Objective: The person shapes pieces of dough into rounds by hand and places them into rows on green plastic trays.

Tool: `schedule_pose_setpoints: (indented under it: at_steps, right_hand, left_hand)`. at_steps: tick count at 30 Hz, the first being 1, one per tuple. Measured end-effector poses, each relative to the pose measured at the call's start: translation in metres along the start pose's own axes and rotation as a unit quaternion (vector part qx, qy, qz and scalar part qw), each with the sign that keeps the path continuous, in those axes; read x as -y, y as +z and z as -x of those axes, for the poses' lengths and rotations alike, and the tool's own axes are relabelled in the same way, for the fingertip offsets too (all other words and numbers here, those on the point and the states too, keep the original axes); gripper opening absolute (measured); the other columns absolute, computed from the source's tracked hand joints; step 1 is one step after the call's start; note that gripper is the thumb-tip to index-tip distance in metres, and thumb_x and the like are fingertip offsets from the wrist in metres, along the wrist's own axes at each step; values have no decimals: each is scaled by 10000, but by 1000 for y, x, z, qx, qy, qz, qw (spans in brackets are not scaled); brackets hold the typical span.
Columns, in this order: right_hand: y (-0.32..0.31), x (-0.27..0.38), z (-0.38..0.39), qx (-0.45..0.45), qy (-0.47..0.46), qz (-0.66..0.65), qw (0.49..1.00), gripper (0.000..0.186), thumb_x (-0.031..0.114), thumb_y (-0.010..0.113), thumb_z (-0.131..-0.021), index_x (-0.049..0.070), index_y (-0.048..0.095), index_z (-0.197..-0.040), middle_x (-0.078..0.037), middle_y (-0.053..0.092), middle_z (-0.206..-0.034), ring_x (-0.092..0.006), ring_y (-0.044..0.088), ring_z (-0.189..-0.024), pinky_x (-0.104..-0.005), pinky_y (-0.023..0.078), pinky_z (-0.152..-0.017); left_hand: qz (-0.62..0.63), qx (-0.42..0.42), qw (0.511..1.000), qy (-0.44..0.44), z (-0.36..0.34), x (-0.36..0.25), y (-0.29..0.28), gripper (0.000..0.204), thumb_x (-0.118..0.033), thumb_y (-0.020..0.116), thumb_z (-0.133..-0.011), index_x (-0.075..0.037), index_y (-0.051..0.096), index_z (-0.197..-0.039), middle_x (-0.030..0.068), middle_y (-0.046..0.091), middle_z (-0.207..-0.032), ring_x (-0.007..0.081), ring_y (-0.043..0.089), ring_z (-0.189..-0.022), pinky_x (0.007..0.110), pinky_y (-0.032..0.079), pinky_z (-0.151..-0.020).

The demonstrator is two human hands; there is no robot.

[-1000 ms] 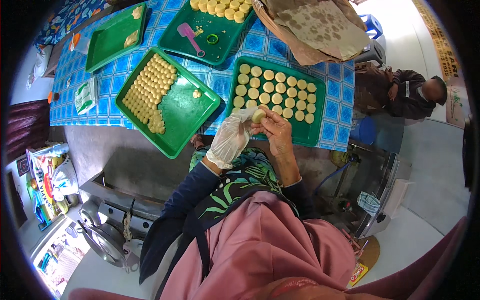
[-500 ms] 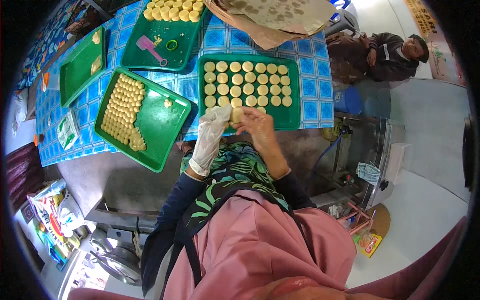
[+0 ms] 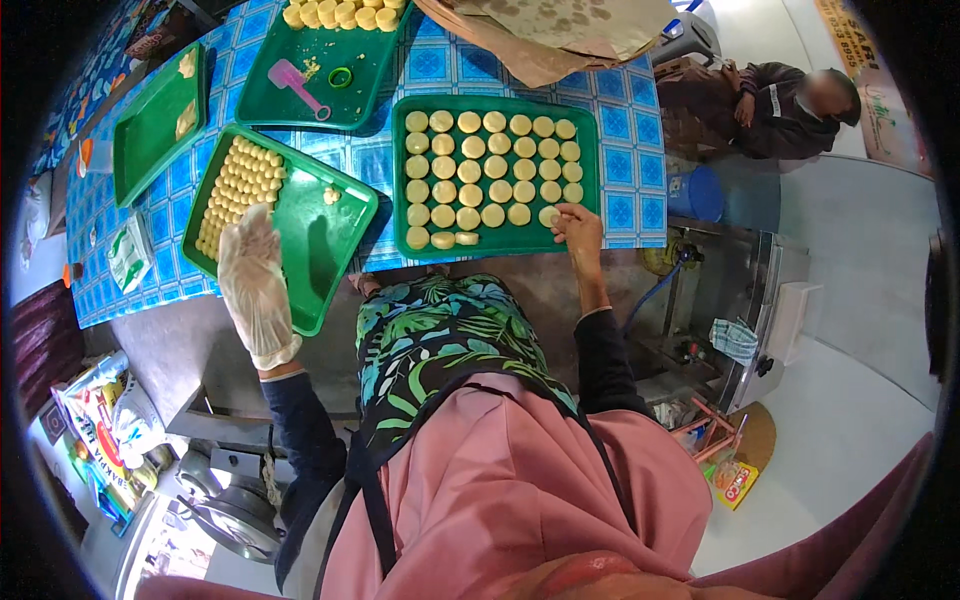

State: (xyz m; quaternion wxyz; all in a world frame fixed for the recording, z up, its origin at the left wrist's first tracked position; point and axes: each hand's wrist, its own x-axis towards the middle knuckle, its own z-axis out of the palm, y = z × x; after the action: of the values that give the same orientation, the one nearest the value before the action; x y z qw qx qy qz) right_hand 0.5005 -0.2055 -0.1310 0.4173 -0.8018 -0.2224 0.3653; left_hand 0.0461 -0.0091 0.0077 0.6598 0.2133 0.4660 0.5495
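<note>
My right hand pinches the edge of a flat round dough cake at the front right of a green tray. Rows of similar pale yellow cakes fill most of that tray; two small ones in the front row stand tilted or on edge. My left hand, in a clear plastic glove, reaches over the left green tray, its fingers stretched toward the near end of the small dough balls. The fingertips cover some balls there. A small dough lump lies apart in this tray.
Behind, another green tray holds thick round cakes, a pink scraper and a green ring. A narrow green tray sits far left. Brown paper covers something at the back. A person sits at the right.
My hands have parted: the left went left to the dough balls, the right moved right with a dough cake down to the tray. Small cakes in the front row are now uncovered.
</note>
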Motion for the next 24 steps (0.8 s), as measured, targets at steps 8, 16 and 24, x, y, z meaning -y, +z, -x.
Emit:
schedule_pose_setpoints:
  at_steps: [8,16,24]
  right_hand:
    - [7,0,-2,-38,9,-1,999,184,56,744,-905,-31,703,-1063,-103,719,-820,-143,699,-653,-282,543,-516]
    - [14,7,8,-54,-18,74,996,166,65,721,-915,-41,706,-1041,-100,710,-833,-141,680,-651,-272,549,-547]
    - [10,4,1,-156,-241,322,902,174,70,716,-906,-7,722,-1062,-170,720,-996,-308,704,-912,-405,551,-788]
  left_hand:
    - [104,-60,991,52,2,-7,-51,288,-198,648,-1024,14,625,-1217,253,629,-1366,351,580,-1322,493,441,-1150]
    - [73,-99,990,63,14,-5,-49,455,-225,581,-1065,119,545,-1360,260,584,-1425,372,540,-1364,506,415,-1174]
    - [154,-114,977,91,35,-10,-77,368,-253,572,-1064,61,627,-1247,241,640,-1364,361,579,-1331,507,419,-1169]
